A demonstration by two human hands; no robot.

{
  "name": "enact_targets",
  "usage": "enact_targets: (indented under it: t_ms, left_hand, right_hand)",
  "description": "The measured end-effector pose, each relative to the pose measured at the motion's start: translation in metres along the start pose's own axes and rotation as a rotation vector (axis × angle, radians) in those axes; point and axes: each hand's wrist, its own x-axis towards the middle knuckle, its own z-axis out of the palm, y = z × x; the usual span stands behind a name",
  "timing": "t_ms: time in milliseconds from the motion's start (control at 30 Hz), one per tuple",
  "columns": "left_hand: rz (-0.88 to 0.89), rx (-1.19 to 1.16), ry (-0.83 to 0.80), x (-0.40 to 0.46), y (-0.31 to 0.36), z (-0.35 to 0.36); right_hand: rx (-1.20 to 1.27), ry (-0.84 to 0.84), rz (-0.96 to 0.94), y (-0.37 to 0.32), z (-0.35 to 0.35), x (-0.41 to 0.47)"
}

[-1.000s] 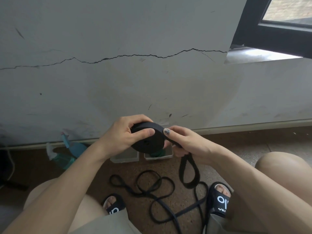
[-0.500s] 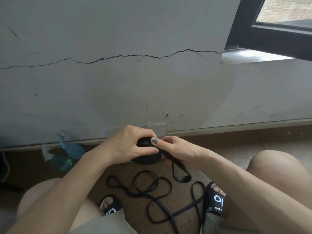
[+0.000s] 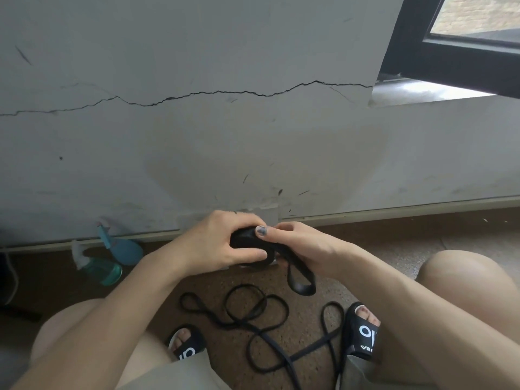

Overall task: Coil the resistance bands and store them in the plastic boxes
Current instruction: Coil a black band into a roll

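Note:
A black resistance band rolled into a coil (image 3: 245,238) sits between both my hands, low above the floor by the wall. My left hand (image 3: 225,243) grips the coil from the left, thumb along its near side. My right hand (image 3: 304,246) pinches it from the right, thumb on top, and the band's short loose end (image 3: 302,282) hangs in a loop below that hand. Only a sliver of a plastic box (image 3: 271,264) shows under the coil; the rest is hidden by my hands. More black bands (image 3: 253,313) lie tangled on the floor between my feet.
Two spray bottles (image 3: 112,257) lie on the floor at the left, against the cracked wall (image 3: 253,136). My slippered feet (image 3: 361,333) and bare knees frame the tangle. A window sill (image 3: 422,91) is at the upper right.
Both hands have lowered the coil toward the floor, and it now hides the boxes. The hanging tail has become shorter as more band was wound on.

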Motion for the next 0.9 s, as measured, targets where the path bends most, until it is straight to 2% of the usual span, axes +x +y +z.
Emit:
enact_targets:
  t_ms: [133,300,433,533,600,733,833,900]
  left_hand:
    - [0.019,-0.061,0.015,0.003,0.000,0.003]
    - [0.007,-0.232,0.158,-0.004,-0.002,-0.008]
    - [-0.046,-0.183,0.075,-0.003,-0.002,-0.009]
    - [-0.006,-0.015,0.025,0.001,0.000,0.001]
    - [0.028,-0.002,0.040,0.002,0.001,0.003]
    - [0.029,-0.111,0.110,-0.001,-0.001,-0.002]
    - [0.022,-0.146,0.135,-0.003,-0.001,-0.006]
    - [-0.003,-0.097,0.083,-0.003,-0.003,-0.007]
  right_hand:
    - [0.046,-0.098,0.069,0.005,-0.002,-0.001]
    - [0.127,-0.260,0.035,-0.003,-0.014,-0.013]
    - [0.074,-0.181,-0.005,-0.005,-0.006,-0.012]
    - [-0.015,-0.081,0.019,-0.002,0.002,-0.006]
    - [-0.073,-0.045,0.037,-0.001,0.003,-0.006]
    - [-0.056,-0.149,0.015,-0.002,-0.001,-0.009]
    - [-0.100,-0.130,-0.038,-0.006,0.000,-0.012]
    - [-0.084,-0.103,-0.026,-0.006,0.001,-0.011]
